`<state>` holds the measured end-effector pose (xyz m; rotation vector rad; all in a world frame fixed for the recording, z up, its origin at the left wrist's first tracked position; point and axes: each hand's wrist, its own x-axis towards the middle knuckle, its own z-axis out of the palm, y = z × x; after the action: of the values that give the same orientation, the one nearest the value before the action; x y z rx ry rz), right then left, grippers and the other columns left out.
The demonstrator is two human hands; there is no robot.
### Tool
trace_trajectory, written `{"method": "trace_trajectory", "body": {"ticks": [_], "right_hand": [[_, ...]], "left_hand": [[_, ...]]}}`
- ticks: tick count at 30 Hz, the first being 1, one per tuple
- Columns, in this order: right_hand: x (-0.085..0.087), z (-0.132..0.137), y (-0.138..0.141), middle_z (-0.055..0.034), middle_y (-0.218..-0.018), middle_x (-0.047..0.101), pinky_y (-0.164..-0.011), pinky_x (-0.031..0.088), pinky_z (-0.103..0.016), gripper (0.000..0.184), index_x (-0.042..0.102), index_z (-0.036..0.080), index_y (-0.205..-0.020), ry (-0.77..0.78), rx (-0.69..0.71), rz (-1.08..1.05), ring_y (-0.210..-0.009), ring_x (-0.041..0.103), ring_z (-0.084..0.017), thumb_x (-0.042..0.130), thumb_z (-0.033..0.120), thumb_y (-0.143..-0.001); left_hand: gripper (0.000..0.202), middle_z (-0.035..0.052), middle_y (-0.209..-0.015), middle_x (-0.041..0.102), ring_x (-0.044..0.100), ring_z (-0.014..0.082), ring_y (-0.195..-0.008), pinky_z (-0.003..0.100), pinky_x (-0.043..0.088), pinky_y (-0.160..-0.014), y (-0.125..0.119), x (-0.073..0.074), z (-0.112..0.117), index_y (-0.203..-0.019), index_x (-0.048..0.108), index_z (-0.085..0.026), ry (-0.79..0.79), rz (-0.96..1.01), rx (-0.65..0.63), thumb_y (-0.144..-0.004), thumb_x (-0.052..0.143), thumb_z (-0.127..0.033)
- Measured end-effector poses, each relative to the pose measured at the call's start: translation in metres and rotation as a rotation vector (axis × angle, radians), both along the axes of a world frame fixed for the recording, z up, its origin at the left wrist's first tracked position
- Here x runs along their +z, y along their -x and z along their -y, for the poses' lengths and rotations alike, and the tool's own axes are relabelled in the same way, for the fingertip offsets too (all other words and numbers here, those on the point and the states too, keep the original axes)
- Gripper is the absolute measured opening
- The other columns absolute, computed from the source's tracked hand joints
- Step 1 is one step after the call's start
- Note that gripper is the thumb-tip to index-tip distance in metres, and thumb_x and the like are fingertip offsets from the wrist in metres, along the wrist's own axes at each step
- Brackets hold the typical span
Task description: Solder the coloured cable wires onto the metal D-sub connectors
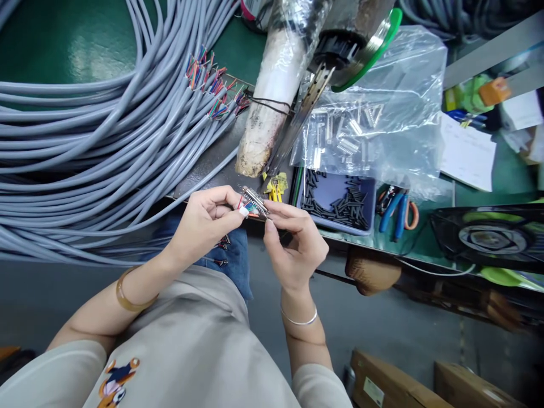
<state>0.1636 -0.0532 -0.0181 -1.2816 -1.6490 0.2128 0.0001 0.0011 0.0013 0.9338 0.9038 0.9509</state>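
My left hand (208,221) is closed in a pinch around thin coloured wires (250,208) beside a metal multi-pin connector (255,199). My right hand (297,241) grips the right end of that connector between thumb and fingers. The wires lie along the near side of the connector's pins; whether any is fixed to them is too small to tell. A grey cable (208,182) runs behind my left hand, and its end is hidden by the fingers. Just beyond the connector is a yellow piece (275,190) on the bench edge.
Many grey cables (106,141) with stripped coloured ends fill the left. A blue tray (335,190) holds black tubes; a plastic bag (408,113) of metal connectors lies behind it. Blue-handled pliers (400,215), a wrapped white column (272,96) and a black fan-like device (488,237) stand around.
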Motion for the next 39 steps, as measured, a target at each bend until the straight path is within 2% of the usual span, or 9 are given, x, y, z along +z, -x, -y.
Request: {"method": "trace_trajectory", "body": {"ticks": [6,13,17,21,24,28,39], "right_hand": [[-0.004,-0.005,0.0,-0.0061,-0.113,0.079,-0.078,0.068,-0.033,0.016,0.058,0.024,-0.094,-0.051,-0.018,0.003,-0.098,0.078,-0.019,0.065,0.01,-0.091],[-0.001,-0.012,0.0,-0.0075,-0.113,0.079,-0.081,0.067,-0.033,0.02,0.062,0.022,-0.094,-0.09,0.013,-0.042,-0.099,0.077,-0.019,0.069,0.005,-0.087],[0.004,-0.013,-0.001,-0.0058,-0.111,0.08,-0.081,0.066,-0.032,0.019,0.064,0.022,-0.092,-0.132,-0.023,0.078,-0.096,0.078,-0.019,0.072,0.006,-0.085],[0.001,-0.011,-0.002,-0.0071,-0.11,0.081,-0.075,0.064,-0.026,0.015,0.063,0.021,-0.09,-0.2,-0.04,0.202,-0.09,0.079,-0.017,0.07,0.008,-0.087],[-0.002,-0.01,-0.002,-0.0056,-0.109,0.081,-0.072,0.064,-0.027,0.016,0.061,0.023,-0.088,-0.182,-0.05,0.213,-0.087,0.079,-0.017,0.07,0.01,-0.088],[-0.002,-0.01,-0.003,-0.0033,-0.108,0.081,-0.072,0.065,-0.031,0.017,0.062,0.025,-0.09,-0.143,-0.049,0.153,-0.086,0.079,-0.018,0.07,0.011,-0.088],[0.0,-0.014,-0.003,-0.0045,-0.108,0.081,-0.076,0.066,-0.033,0.019,0.065,0.024,-0.095,-0.146,-0.035,0.131,-0.089,0.078,-0.018,0.072,0.009,-0.087]], "left_hand": [[0.015,0.0004,-0.076,0.069,0.039,-0.0013,-0.037,0.013,0.026,-0.032,-0.004,0.002,-0.007,-0.064,0.058,-0.014,-0.028,-0.018,0.026,-0.07,0.071,-0.012],[0.015,-0.0007,-0.073,0.068,0.037,-0.0013,-0.037,0.014,0.027,-0.032,-0.005,0.001,-0.01,-0.064,0.058,-0.015,-0.05,-0.019,0.031,-0.071,0.071,-0.011],[0.015,-0.0006,-0.075,0.069,0.037,-0.0016,-0.037,0.013,0.026,-0.033,-0.005,0.001,-0.012,-0.066,0.059,-0.015,-0.049,-0.005,0.022,-0.072,0.073,-0.014],[0.017,-0.0025,-0.069,0.065,0.036,-0.0011,-0.035,0.014,0.023,-0.031,-0.004,0.0,-0.013,-0.066,0.058,-0.015,0.016,0.019,-0.009,-0.073,0.073,-0.016],[0.017,-0.0038,-0.066,0.062,0.036,-0.0007,-0.036,0.015,0.023,-0.032,-0.003,0.001,-0.012,-0.064,0.058,-0.015,0.059,0.005,-0.021,-0.071,0.074,-0.016],[0.017,-0.0032,-0.067,0.065,0.035,-0.0004,-0.039,0.015,0.025,-0.034,-0.004,0.004,-0.01,-0.065,0.061,-0.015,0.086,0.005,-0.01,-0.066,0.078,-0.015],[0.013,-0.0014,-0.071,0.066,0.035,-0.0003,-0.041,0.016,0.025,-0.036,-0.007,0.006,-0.01,-0.067,0.06,-0.015,0.016,-0.051,0.018,-0.071,0.072,-0.017]]}}
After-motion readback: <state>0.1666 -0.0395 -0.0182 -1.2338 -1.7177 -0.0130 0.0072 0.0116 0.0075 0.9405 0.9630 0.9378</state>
